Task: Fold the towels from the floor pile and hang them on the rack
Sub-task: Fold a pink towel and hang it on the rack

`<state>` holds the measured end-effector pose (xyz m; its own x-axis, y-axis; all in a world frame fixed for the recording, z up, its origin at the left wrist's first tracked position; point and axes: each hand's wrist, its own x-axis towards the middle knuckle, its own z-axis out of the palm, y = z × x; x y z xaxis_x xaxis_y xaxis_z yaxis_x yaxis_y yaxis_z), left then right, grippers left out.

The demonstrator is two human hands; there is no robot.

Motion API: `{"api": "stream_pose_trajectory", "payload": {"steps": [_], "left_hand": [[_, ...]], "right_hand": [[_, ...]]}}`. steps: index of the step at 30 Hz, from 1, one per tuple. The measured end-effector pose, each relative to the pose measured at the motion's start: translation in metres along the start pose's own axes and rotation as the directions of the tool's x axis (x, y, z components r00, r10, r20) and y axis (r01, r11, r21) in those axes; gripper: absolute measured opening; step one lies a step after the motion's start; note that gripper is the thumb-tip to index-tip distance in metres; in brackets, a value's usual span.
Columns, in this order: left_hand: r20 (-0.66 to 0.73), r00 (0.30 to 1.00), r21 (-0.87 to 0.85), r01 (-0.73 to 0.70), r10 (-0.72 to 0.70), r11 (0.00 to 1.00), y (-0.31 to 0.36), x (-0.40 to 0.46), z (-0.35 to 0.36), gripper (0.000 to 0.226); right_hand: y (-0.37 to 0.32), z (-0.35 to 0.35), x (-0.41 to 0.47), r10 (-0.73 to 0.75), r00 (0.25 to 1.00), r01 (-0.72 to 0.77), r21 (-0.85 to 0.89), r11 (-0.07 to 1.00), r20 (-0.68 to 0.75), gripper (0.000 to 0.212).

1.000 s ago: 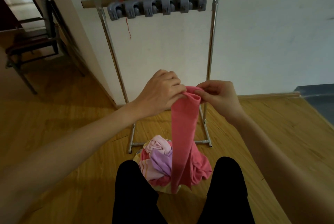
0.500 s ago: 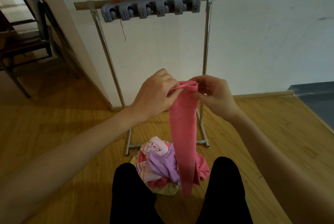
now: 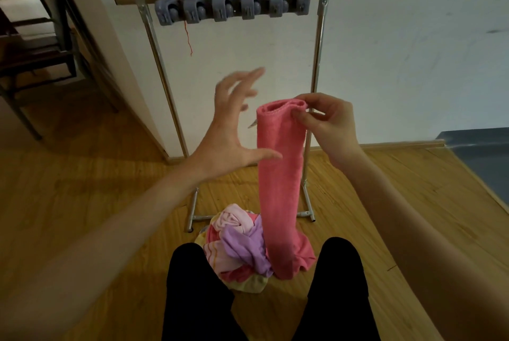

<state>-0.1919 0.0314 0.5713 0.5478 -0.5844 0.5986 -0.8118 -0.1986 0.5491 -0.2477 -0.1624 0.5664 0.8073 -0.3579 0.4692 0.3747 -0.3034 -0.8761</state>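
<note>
A: Where is the pink towel right now?

B: It hangs as a long narrow strip in front of the person, folded lengthwise, its long axis straight up and down. The top end is pinched by the right hand; the bottom end trails onto the pile of towels on the floor, between the person's knees.

A: And the hands?

B: They are apart. The right one grips the top of the strip with thumb and fingertips. The left hand is spread wide with fingers straight, just left of the strip, holding nothing; I can't tell whether its thumb touches the cloth.

A: So which way does the towel lie from the free hand?

B: Directly to its right, close by, about at the strip's upper part. I'd judge the next move is for the left hand to catch the strip lower down and double it over, since it looks too long as it hangs.

A: The rack?

B: It stands behind the towel against the wall, its top bar above both hands, with a row of grey clips along it and no towel on it yet. The floor is wood
</note>
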Motion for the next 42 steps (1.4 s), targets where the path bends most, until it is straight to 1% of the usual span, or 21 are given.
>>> {"api": "stream_pose_trajectory", "payload": {"steps": [1, 3, 6, 11, 13, 15, 18, 19, 22, 26, 27, 29, 32, 35, 36, 37, 38, 39, 40, 41, 42], "left_hand": [[0.004, 0.997, -0.09, 0.083, -0.083, 0.992, -0.008, -0.012, 0.007, 0.114], [0.044, 0.965, -0.19, 0.263, -0.259, 0.946, -0.032, -0.038, 0.028, 0.107], [0.199, 0.853, -0.224, 0.518, -0.482, 0.825, -0.069, -0.076, 0.061, 0.068], [0.269, 0.71, -0.207, 0.702, -0.65, 0.681, -0.105, -0.104, 0.096, 0.031], [0.279, 0.681, -0.174, 0.729, -0.677, 0.662, -0.112, -0.104, 0.102, 0.02], [0.273, 0.67, -0.187, 0.741, -0.69, 0.645, -0.115, -0.104, 0.107, 0.022], [0.291, 0.587, -0.327, 0.803, -0.756, 0.498, -0.117, -0.104, 0.108, 0.003], [0.298, 0.585, -0.377, 0.798, -0.754, 0.47, -0.118, -0.102, 0.107, 0.005], [0.275, 0.643, -0.409, 0.751, -0.715, 0.519, -0.111, -0.091, 0.097, 0.005], [0.193, 0.807, -0.336, 0.589, -0.558, 0.735, -0.094, -0.054, 0.076, 0.007], [0.212, 0.838, -0.298, 0.545, -0.503, 0.783, -0.088, -0.044, 0.07, 0.004], [0.293, 0.864, -0.203, 0.473, -0.408, 0.857, -0.075, -0.024, 0.057, 0.016], [0.479, 0.826, -0.085, 0.381, -0.298, 0.921, -0.056, 0.002, 0.038, 0.02], [0.61, 0.758, -0.064, 0.339, -0.231, 0.939, -0.035, 0.019, 0.022, 0.01], [0.635, 0.74, -0.065, 0.339, -0.223, 0.938, -0.029, 0.023, 0.018, 0.008], [0.653, 0.726, -0.067, 0.34, -0.216, 0.938, -0.024, 0.027, 0.015, 0.006], [0.665, 0.717, -0.063, 0.334, -0.21, 0.94, -0.021, 0.03, 0.014, 0.007], [0.671, 0.712, -0.057, 0.325, -0.205, 0.944, -0.019, 0.033, 0.014, 0.009], [0.674, 0.711, -0.049, 0.316, -0.202, 0.947, -0.019, 0.036, 0.015, 0.01], [0.675, 0.709, -0.041, 0.309, -0.202, 0.95, -0.02, 0.038, 0.016, 0.01], [0.676, 0.709, -0.034, 0.305, -0.203, 0.952, -0.021, 0.039, 0.017, 0.01]], "right_hand": [[0.0, 0.002, 0.0, 0.009, 1.0, -0.009, 0.003, 1.0, 0.008, 0.02], [0.001, 0.008, -0.002, 0.025, 0.999, -0.025, 0.01, 1.0, 0.033, 0.019], [0.001, 0.017, -0.003, 0.043, 0.997, -0.046, 0.043, 0.998, 0.063, 0.019], [-0.007, 0.021, -0.002, 0.074, 0.995, -0.079, 0.07, 0.994, 0.066, 0.016], [-0.012, 0.02, -0.002, 0.088, 0.995, -0.093, 0.122, 0.988, 0.046, 0.014], [-0.011, 0.016, -0.001, 0.118, 0.992, -0.109, 0.173, 0.979, -0.044, 0.014], [0.006, 0.006, -0.001, 0.234, 0.933, -0.191, 0.174, 0.966, -0.275, 0.018], [0.014, 0.002, -0.003, 0.284, 0.899, -0.242, 0.163, 0.957, -0.334, 0.019], [0.041, -0.009, -0.016, 0.429, 0.829, -0.417, 0.114, 0.902, -0.359, 0.028], [0.083, -0.013, -0.044, 0.59, 0.763, -0.614, -0.013, 0.789, -0.266, 0.036], [0.094, -0.012, -0.051, 0.614, 0.752, -0.643, -0.06, 0.764, -0.24, 0.037], [0.111, -0.01, -0.062, 0.662, 0.734, -0.679, -0.179, 0.713, -0.15, 0.04], [0.124, -0.011, -0.073, 0.704, 0.71, -0.647, -0.367, 0.668, 0.029, 0.044], [0.126, -0.017, -0.07, 0.734, 0.655, -0.476, -0.656, 0.586, 0.18, 0.041], [0.124, -0.018, -0.067, 0.714, 0.673, -0.378, -0.739, 0.558, 0.195, 0.04], [0.122, -0.018, -0.062, 0.657, 0.728, -0.308, -0.763, 0.569, 0.196, 0.038], [0.118, -0.017, -0.057, 0.572, 0.796, -0.282, -0.715, 0.64, 0.198, 0.036], [0.113, -0.016, -0.051, 0.498, 0.844, -0.306, -0.585, 0.751, 0.199, 0.034], [0.105, -0.014, -0.046, 0.466, 0.857, -0.362, -0.389, 0.847, 0.219, 0.034], [0.095, -0.012, -0.042, 0.462, 0.842, -0.427, -0.18, 0.886, 0.279, 0.036], [0.085, -0.01, -0.04, 0.453, 0.815, -0.488, 0.006, 0.873, 0.36, 0.042]]}}
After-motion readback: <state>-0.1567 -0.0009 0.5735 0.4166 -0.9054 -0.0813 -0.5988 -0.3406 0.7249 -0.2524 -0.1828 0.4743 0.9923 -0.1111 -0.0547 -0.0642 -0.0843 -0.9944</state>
